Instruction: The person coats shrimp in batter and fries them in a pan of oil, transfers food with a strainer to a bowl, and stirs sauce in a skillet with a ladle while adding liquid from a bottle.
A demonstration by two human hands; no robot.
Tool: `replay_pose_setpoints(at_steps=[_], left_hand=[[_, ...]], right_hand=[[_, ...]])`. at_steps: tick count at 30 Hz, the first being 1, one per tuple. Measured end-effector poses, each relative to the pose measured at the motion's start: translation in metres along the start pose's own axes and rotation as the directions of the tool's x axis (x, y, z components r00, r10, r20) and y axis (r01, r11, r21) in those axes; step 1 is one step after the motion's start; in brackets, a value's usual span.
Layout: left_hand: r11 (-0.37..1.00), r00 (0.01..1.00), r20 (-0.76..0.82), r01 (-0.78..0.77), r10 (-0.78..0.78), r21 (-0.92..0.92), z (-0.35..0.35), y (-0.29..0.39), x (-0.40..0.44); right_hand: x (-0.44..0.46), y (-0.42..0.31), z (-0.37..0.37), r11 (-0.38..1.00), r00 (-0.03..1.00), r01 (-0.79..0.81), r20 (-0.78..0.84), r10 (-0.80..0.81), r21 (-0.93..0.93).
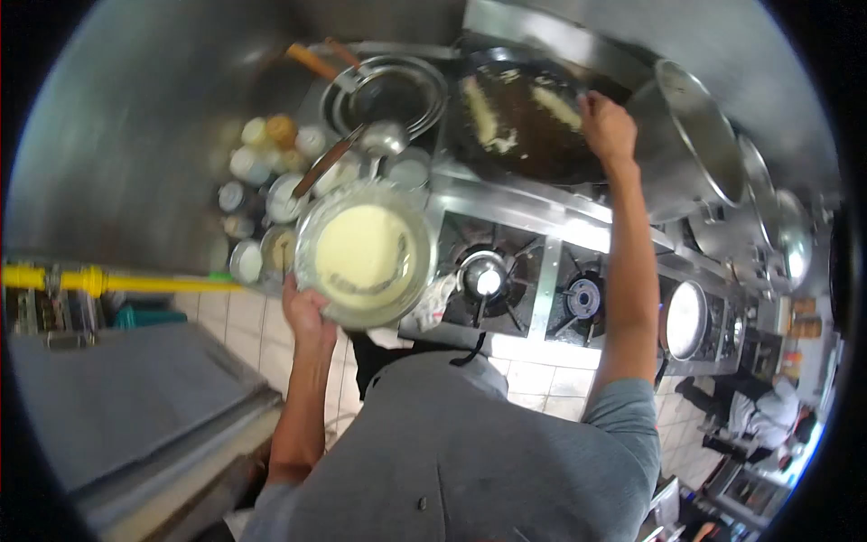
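The left hand (pixel 309 312) pinches the edge of a bowl (pixel 423 248), which sits just right of that grip with pale batter (pixel 355 248) inside. Jars (pixel 246 262) crowd beyond and left of this grip, and a ladle (pixel 383 139) lies farther beyond it. The right hand (pixel 610 126) is at the near right edge of a wok (pixel 542 172), fingers bent; whether they pinch anything I cannot tell. One pale strip (pixel 557 107) lies just left of those fingers, another (pixel 482 110) farther left. A pot (pixel 664 149) stands right of that hand
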State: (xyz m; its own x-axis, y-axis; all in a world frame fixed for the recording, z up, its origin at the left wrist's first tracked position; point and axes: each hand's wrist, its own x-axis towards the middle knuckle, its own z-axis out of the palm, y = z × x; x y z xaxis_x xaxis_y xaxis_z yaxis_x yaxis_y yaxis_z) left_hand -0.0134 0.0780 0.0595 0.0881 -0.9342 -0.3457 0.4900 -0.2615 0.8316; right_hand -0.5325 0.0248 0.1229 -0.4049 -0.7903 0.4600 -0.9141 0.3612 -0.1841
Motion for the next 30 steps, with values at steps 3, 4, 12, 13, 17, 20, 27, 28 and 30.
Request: replay_pose_setpoints(at_steps=[3, 4, 12, 13, 17, 20, 27, 28, 30], left_hand=[[1.000, 1.000, -0.009, -0.001, 0.001, 0.027, -0.005, -0.003, 0.002], [1.000, 1.000, -0.019, 0.006, -0.006, 0.028, -0.004, -0.005, 0.005], [0.998, 0.999, 0.010, 0.040, -0.041, 0.043, -0.001, -0.024, 0.017], [0.998, 0.999, 0.028, 0.028, -0.030, 0.058, -0.002, -0.027, 0.021], [0.997, 0.999, 0.031, 0.041, -0.043, 0.058, 0.006, -0.028, 0.019], [0.998, 0.999, 0.031, 0.031, -0.033, 0.058, 0.004, -0.033, 0.024], [0.996, 0.999, 0.025, 0.031, -0.033, 0.083, 0.000, -0.033, 0.019], [0.996, 0.999, 0.028, 0.032, -0.034, 0.082, 0.001, -0.032, 0.019], [0.995, 0.999, 0.022, 0.035, -0.037, 0.089, 0.002, -0.029, 0.017]], right_hand=[[-0.009, -0.040, -0.020, 0.933, 0.939, 0.318, -0.079, -0.334, -0.167], [-0.014, -0.060, -0.035, 0.913, 0.922, 0.373, -0.043, -0.385, -0.167], [-0.077, -0.177, -0.046, 0.585, 0.576, 0.764, 0.122, -0.808, 0.271], [-0.092, -0.189, -0.042, 0.547, 0.513, 0.751, 0.196, -0.836, 0.369], [-0.138, -0.226, -0.019, 0.494, 0.309, 0.738, 0.420, -0.853, 0.460], [-0.151, -0.236, -0.005, 0.497, 0.228, 0.768, 0.553, -0.801, 0.403], [-0.145, -0.243, -0.012, 0.484, 0.154, 0.794, 0.648, -0.746, 0.368], [-0.143, -0.244, -0.015, 0.503, 0.142, 0.783, 0.683, -0.717, 0.366], [-0.141, -0.244, -0.020, 0.522, 0.129, 0.773, 0.716, -0.686, 0.361]])
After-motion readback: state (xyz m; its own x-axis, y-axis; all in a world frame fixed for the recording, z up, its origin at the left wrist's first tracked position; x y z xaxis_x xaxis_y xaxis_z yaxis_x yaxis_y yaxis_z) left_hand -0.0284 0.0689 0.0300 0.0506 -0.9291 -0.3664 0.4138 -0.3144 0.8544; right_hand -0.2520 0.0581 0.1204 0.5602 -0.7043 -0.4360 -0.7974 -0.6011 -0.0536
